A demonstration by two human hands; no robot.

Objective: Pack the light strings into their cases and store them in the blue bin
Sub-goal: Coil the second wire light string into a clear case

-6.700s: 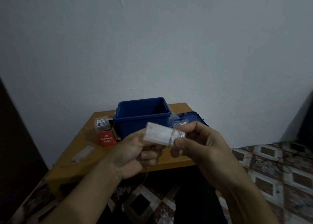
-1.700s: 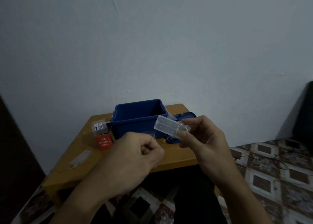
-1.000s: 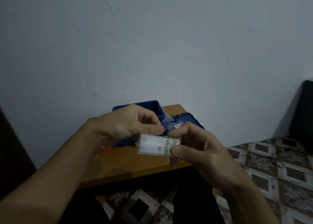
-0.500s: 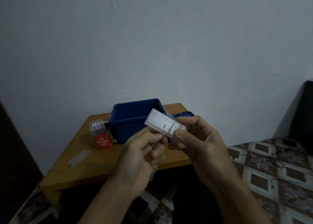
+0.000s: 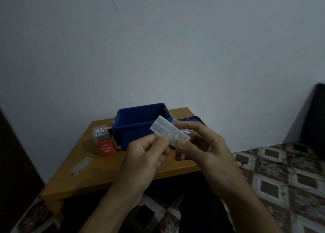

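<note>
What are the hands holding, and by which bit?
The right hand pinches the clear case at its lower end, where wire is wound. The left hand pinches beside it, probably that wire.

The bin stands open-topped mid-table, the wall close behind it; its mouth is unblocked from above at the back and left; the left hand and right hand, both holding the pack, hang before its near-right corner and bar that way in; a clear box and a red box crowd the bin's left wall; the lid lies just right of it; a clear case lies apart at the table's left front; bare wood runs between it and the hands
</note>
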